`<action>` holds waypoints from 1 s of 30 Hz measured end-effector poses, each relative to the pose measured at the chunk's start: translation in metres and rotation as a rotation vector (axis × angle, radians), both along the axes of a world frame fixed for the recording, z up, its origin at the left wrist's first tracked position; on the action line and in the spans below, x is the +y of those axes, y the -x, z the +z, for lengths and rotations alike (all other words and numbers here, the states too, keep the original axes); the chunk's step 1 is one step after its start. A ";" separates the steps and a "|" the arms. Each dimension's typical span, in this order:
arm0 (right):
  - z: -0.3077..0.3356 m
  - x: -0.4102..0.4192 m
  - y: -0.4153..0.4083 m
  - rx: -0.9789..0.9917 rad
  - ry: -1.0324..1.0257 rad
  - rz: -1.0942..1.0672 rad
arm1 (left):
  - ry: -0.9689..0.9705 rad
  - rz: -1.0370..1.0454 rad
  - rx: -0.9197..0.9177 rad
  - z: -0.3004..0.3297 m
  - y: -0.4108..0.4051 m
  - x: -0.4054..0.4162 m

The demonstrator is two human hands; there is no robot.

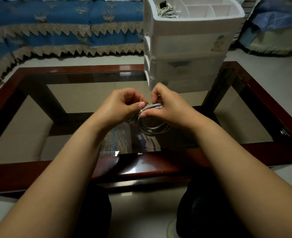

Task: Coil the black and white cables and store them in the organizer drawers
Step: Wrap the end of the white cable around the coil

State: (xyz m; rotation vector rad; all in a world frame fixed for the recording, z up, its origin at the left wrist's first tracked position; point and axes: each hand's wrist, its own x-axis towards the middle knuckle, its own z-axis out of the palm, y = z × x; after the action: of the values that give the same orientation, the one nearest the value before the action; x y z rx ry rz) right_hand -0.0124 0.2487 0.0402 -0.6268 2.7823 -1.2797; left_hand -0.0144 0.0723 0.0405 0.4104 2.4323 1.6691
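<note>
Glossy wood-framed glass table (pixel 141 170)

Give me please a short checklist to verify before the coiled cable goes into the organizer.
1. Cable coiled in loops: ok.
2. Right hand holds the coil: ok.
3. Left hand pinches the thin tie: ok.
4. Tie fully closed round the coil: cannot tell.
5. Organizer drawers open to receive it: not ok, the fronts look closed.
6. Top tray has free compartments: ok.
</note>
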 end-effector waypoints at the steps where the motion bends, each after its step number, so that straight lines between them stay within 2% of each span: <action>1: 0.002 0.002 -0.001 -0.027 0.063 0.006 | -0.046 -0.030 -0.011 0.002 -0.001 -0.001; 6: 0.009 0.016 -0.005 -0.330 0.343 0.159 | -0.256 -0.189 -0.068 0.001 0.000 -0.005; 9: 0.000 0.015 -0.002 -0.545 0.630 0.255 | -0.458 -0.223 -0.082 0.002 -0.002 0.000; 13: -0.013 -0.007 -0.007 -0.880 1.153 0.391 | -0.681 -0.116 -0.049 0.002 -0.007 0.013; 15: -0.014 -0.023 -0.015 -0.996 1.378 0.417 | -0.697 0.011 -0.032 0.003 -0.012 0.019; 17: -0.014 -0.038 -0.021 -1.023 1.526 0.330 | -0.681 0.120 -0.011 0.004 -0.016 0.020; 18: -0.015 -0.042 -0.023 -0.992 1.537 0.239 | -0.661 0.149 0.004 0.003 -0.018 0.020; 20: -0.018 -0.049 -0.024 -0.860 1.431 0.032 | -0.598 0.208 0.027 0.001 -0.018 0.019; 23: -0.023 -0.049 -0.022 -0.545 1.087 -0.227 | -0.541 0.334 -0.003 -0.005 -0.014 0.023; 25: -0.025 -0.046 -0.019 -0.323 0.829 -0.271 | -0.499 0.381 -0.012 -0.010 -0.010 0.024; 30: -0.025 -0.036 -0.011 -0.042 0.486 -0.279 | -0.464 0.402 0.032 -0.016 -0.006 0.020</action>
State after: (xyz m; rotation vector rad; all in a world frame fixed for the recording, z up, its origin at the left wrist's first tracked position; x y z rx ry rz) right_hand -0.0017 0.2126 0.0154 -0.2101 2.5949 -2.0253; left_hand -0.0082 0.0922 0.0242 -0.0086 2.2371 2.4202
